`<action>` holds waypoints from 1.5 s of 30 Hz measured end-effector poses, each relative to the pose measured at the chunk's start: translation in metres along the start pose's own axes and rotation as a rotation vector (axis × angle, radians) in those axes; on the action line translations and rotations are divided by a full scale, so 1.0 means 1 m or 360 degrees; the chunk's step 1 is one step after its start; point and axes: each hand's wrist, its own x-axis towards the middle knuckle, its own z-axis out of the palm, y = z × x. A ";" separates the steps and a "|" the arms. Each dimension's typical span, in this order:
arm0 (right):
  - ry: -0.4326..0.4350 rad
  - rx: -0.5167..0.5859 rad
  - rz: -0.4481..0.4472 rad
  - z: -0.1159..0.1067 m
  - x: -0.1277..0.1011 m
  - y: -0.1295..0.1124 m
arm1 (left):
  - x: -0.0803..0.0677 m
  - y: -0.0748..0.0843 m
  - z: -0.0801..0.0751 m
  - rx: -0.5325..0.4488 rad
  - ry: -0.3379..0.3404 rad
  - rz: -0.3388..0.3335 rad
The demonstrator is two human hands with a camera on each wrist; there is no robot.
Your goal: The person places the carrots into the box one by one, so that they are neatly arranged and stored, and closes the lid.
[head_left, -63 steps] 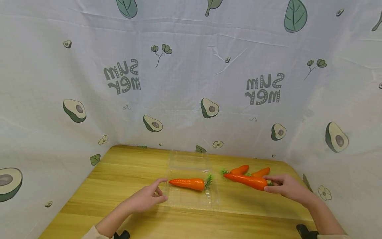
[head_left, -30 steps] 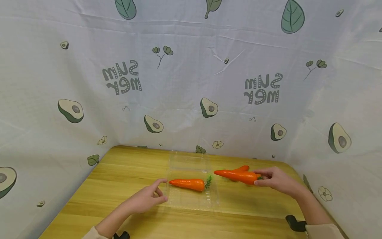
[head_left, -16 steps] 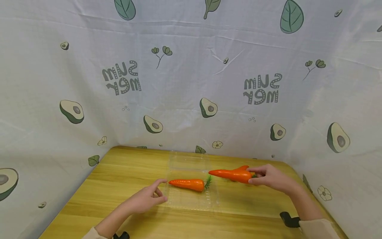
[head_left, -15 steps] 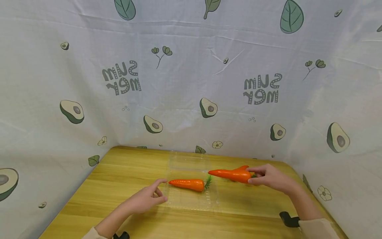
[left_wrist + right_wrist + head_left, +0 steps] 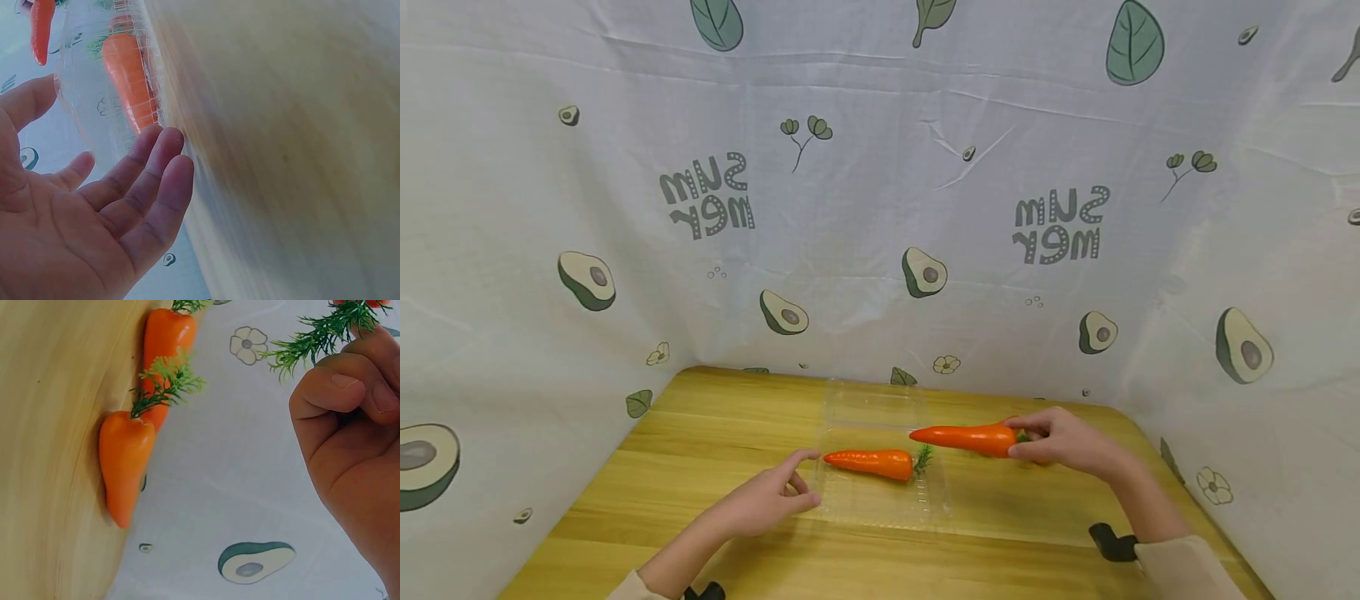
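Head view first: your right hand [image 5: 1060, 440] pinched the held carrot [image 5: 964, 438] at its leafy end, carrying it above the table [image 5: 700, 450] at 3 o'clock of the clear tray [image 5: 880, 508]. Its long axis ran nearly level, tip toward 9 o'clock, leaves toward 3, the tip just over the tray's right edge. Your left hand [image 5: 767, 500] lay relaxed and spread at the tray's 9 o'clock side, fingertips at its rim. The tray carrot [image 5: 872, 461] lay inside, parallel, tip also toward 9 o'clock.

Left wrist view: your fingers [image 5: 150, 175] were straight and loose, touching or just short of the tray wall [image 5: 94, 112]; I couldn't tell which. The tray carrot [image 5: 128, 78] showed through the plastic, and the held carrot [image 5: 42, 28] hung beyond it.

Right wrist view: your thumb and fingers [image 5: 350, 394] curled tight round the green leaves [image 5: 312, 337], the carrot's body mostly out of frame. Two spare carrots [image 5: 134, 444] rested on the table against the avocado-print cloth [image 5: 250, 487].

Risks, as I judged them: you held only by the flimsy leaves, so the heavy body could swing or slip loose. The light tray could skate if the tip knocked its rim, since your left hand wasn't gripping it. And the held carrot could land on top of the tray carrot and roll out
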 end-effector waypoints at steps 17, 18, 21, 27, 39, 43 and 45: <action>-0.0097 0.0040 -0.0110 0.008 0.022 -0.009 | -0.001 0.003 0.000 0.0017 0.0025 0.0001; -0.0098 0.0046 -0.0114 0.009 0.023 -0.010 | -0.001 0.003 0.000 0.0018 0.0027 0.0001; -0.0105 0.0061 -0.0129 0.012 0.025 -0.012 | -0.001 0.003 0.000 0.0018 0.0028 0.0000; -0.0097 0.0031 -0.0122 0.017 0.031 -0.016 | -0.001 0.003 0.000 0.0010 0.0023 -0.0006; -0.0103 0.0020 -0.0122 0.030 0.043 -0.022 | -0.001 0.000 0.000 0.0006 0.0020 0.0000; -0.0122 0.0052 -0.0116 0.034 0.045 -0.025 | -0.002 -0.001 -0.001 0.0011 0.0016 0.0009; -0.0129 0.0061 -0.0118 0.036 0.046 -0.028 | -0.002 -0.001 -0.001 0.0012 0.0012 0.0011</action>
